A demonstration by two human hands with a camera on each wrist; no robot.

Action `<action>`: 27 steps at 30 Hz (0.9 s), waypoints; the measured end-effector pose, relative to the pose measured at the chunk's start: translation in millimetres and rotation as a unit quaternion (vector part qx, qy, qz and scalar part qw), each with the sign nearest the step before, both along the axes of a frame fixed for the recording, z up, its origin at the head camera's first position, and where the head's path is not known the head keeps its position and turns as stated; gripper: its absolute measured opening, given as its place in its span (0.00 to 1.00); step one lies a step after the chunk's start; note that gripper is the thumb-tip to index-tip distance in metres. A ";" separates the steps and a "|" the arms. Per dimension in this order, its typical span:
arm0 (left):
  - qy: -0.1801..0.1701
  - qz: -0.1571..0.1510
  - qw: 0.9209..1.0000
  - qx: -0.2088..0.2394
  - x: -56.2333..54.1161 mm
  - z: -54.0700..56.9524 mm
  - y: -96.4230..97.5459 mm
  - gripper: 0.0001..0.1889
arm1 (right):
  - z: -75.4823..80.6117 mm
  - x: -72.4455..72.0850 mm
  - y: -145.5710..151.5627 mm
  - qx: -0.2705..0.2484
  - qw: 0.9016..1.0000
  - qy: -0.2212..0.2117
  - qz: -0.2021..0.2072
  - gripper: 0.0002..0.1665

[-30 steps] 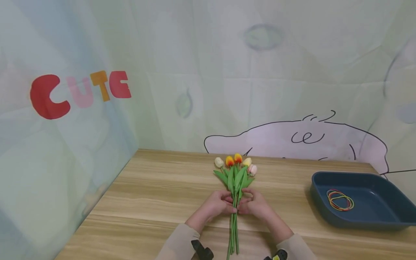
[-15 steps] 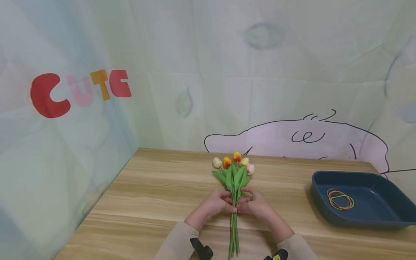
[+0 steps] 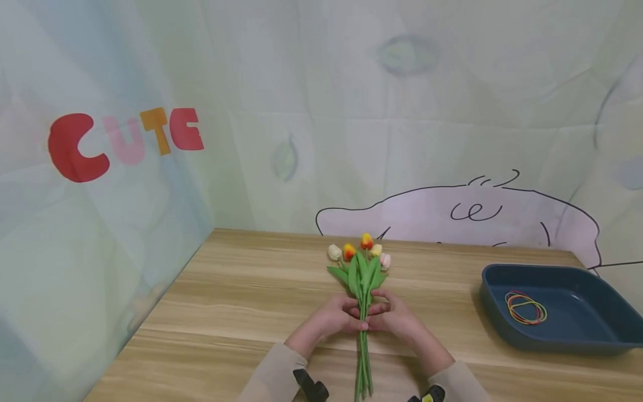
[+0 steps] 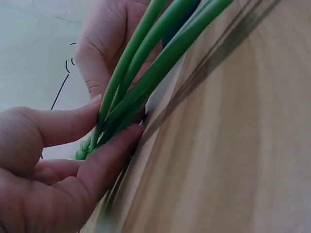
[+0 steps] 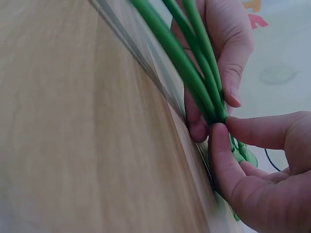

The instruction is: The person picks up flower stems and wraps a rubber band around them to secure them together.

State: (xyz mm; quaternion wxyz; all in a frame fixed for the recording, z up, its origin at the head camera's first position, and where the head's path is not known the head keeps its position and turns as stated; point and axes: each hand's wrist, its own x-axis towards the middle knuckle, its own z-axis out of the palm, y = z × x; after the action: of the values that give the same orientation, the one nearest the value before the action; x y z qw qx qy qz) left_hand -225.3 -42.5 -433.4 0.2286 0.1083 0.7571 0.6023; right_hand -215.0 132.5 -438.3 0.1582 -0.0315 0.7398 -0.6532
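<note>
"CUTE" lettering (image 3: 128,154) on pale backdrop (image 3: 100,240)

Both wrist views' top edges cut off the green stems (image 4: 165,63).

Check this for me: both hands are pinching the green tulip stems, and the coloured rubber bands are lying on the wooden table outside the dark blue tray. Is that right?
Not quite: the head view shows the coloured rubber bands lying inside the dark blue tray. The left hand and right hand are indeed pinching the green tulip stems.
</note>
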 end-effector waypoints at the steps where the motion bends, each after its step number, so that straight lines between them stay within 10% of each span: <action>1: -0.005 -0.002 1.000 0.009 0.6 -0.7 0.2 0.20 | -0.3 0.1 -0.1 0.001 1.000 0.001 -0.001 0.40; 8: -0.051 0.000 0.997 0.064 5.1 -4.1 1.6 0.28 | -0.2 0.6 -0.6 0.004 1.000 0.005 -0.006 0.41; 27: -0.021 0.022 0.995 0.095 13.5 2.6 6.6 0.31 | 8.1 4.1 -4.6 0.043 0.997 0.048 -0.046 0.42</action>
State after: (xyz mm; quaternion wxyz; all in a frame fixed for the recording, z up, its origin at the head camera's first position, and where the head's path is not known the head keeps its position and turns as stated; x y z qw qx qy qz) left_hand -211.8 -35.9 -430.9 0.2197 0.0999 0.6938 0.6785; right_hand -210.9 127.9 -430.2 0.0937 -0.0224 0.7746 -0.6250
